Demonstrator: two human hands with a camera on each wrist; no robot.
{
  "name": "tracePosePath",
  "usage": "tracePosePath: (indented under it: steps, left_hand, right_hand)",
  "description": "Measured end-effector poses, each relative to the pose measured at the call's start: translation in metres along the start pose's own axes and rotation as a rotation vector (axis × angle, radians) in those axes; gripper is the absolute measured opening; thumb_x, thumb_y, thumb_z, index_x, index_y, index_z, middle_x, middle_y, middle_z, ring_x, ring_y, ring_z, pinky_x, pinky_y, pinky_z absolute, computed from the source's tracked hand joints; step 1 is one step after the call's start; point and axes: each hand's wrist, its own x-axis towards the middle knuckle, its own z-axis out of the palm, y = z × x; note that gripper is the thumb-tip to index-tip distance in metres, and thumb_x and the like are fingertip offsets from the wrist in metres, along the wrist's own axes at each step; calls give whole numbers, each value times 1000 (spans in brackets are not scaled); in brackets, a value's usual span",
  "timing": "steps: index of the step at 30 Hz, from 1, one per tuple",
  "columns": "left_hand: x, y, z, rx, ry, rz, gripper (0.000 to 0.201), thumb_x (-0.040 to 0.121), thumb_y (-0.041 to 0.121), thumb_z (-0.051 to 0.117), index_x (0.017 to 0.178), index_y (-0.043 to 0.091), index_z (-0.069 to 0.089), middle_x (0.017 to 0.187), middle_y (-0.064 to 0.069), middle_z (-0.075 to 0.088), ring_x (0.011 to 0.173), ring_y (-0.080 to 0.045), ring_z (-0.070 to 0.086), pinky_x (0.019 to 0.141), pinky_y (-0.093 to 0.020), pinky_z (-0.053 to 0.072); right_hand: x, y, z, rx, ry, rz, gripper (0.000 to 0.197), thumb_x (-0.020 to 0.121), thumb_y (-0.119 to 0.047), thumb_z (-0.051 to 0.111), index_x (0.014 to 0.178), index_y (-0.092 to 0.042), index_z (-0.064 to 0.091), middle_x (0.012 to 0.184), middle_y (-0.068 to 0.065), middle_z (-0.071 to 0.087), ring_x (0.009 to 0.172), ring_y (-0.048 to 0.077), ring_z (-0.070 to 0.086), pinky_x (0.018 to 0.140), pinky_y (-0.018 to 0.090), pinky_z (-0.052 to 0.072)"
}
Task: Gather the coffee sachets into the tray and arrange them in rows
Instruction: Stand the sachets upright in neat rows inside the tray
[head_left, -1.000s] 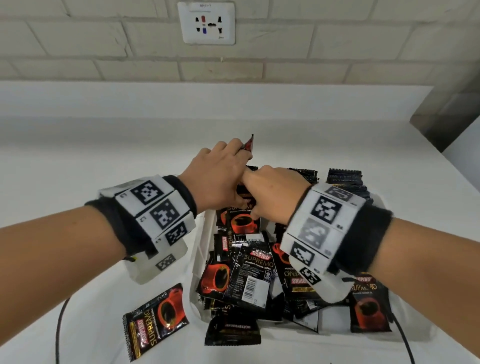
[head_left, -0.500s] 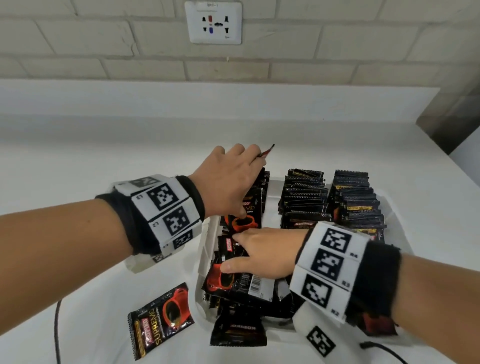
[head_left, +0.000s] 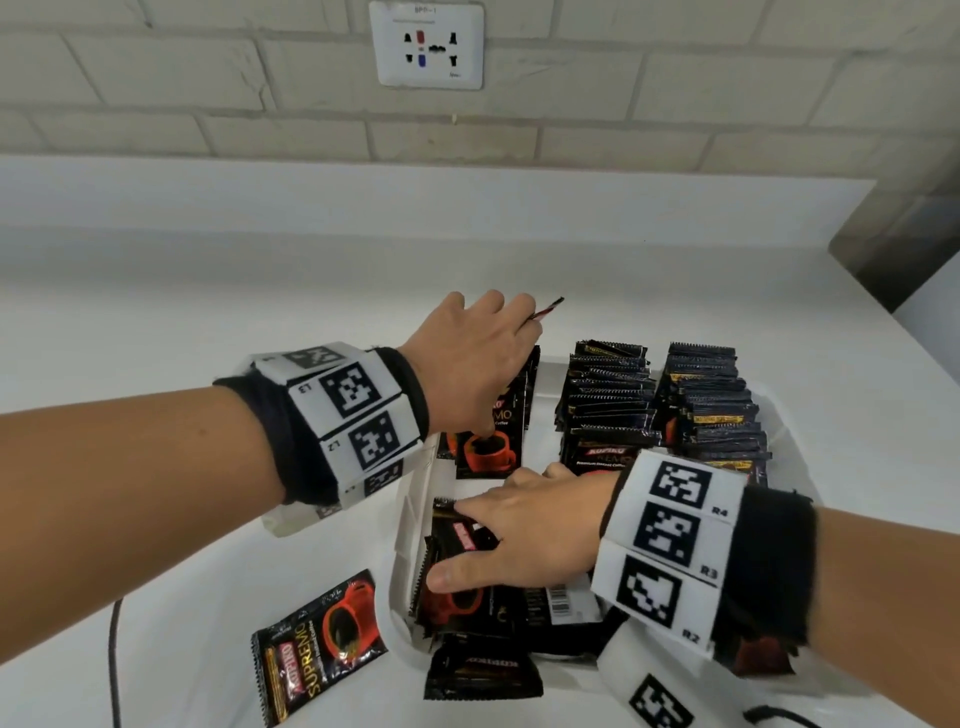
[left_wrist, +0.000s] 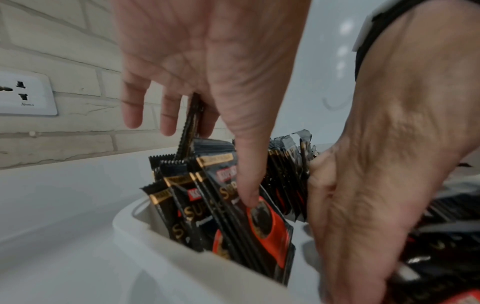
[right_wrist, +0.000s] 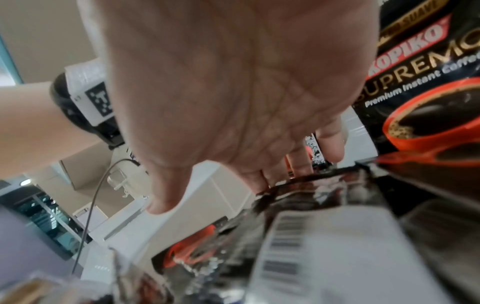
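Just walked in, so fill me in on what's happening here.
A person is sorting black foil coffee sachets into a white plastic tray. The left hand steadies an upright row of sachets. The right hand lies flat on the loose pile. One sachet lies outside on the white counter.

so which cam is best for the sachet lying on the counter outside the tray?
Head view. The loose sachet lies flat, face up, whole and unobstructed on the counter left of the tray. Left wrist view shows only the left hand at the standing row; right wrist view shows the right hand over the pile. Neither shows it.
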Motion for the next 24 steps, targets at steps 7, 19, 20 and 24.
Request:
tracePosePath:
  steps: [7,19,20,24]
  left_hand:
    - [-6,3,-2,-27,0,-9,82,71,50,68,135,12,32,128,0,35,106,-18,42,78,-30,39]
    - [-33,-24,-51,-787,234,-247,72,70,49,64,133,18,45,114,7,39,101,-9,48,91,-24,42]
    - [-37,-27,-57,-913,312,-262,56,77,38,65,128,20,50,106,10,39,90,-1,50,84,-12,41]
    - [-52,-32,-61,-1268,484,-281,36,91,3,51,93,38,60,96,19,62,70,13,59,64,1,40]
  right_hand:
    - [8,6,0,126,-18,-96,77,85,-68,27,147,-25,13,156,2,12,142,20,12,116,37,13]
    - [-78,65,-32,605,449,-246,43,80,-55,34,118,-43,49,112,-20,62,97,-8,60,88,13,47]
    - [-88,72,-32,640,499,-240,42,75,-55,37,113,-45,51,109,-20,64,95,-7,61,87,15,48]
    - [-114,97,-21,821,771,-234,26,72,-36,57,96,-30,64,90,-8,72,79,4,67,72,17,53]
